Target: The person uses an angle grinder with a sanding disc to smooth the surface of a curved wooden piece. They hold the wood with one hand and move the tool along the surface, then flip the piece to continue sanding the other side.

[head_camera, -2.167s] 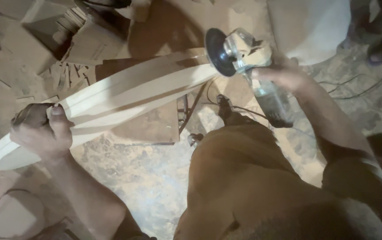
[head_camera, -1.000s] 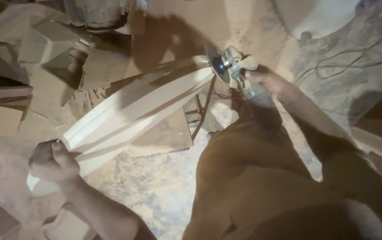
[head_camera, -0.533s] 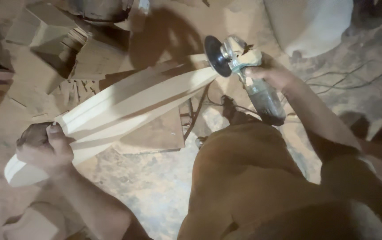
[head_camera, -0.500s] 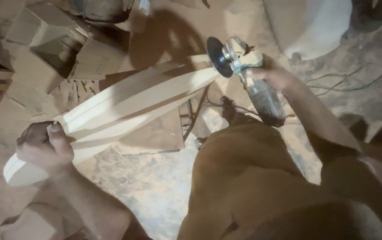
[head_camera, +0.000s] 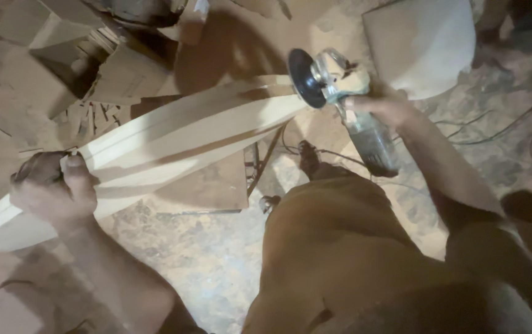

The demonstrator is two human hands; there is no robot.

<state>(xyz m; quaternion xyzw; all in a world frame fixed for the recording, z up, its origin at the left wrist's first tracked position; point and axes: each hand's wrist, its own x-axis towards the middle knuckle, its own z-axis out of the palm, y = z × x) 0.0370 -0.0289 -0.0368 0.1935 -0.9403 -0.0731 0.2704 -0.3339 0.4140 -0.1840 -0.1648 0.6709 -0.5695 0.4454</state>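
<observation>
At the far end of the long carved wooden piece (head_camera: 173, 145), your right hand (head_camera: 380, 108) clenches the angle grinder (head_camera: 340, 93) while your left hand (head_camera: 52, 192) alone grips the near end, so a snagging disc (head_camera: 303, 78) could kick it loose.

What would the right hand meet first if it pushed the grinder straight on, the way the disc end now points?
Most likely the far end of the long carved wooden piece: the grinder in the right hand has its disc right by it, though depth is unclear.
</observation>
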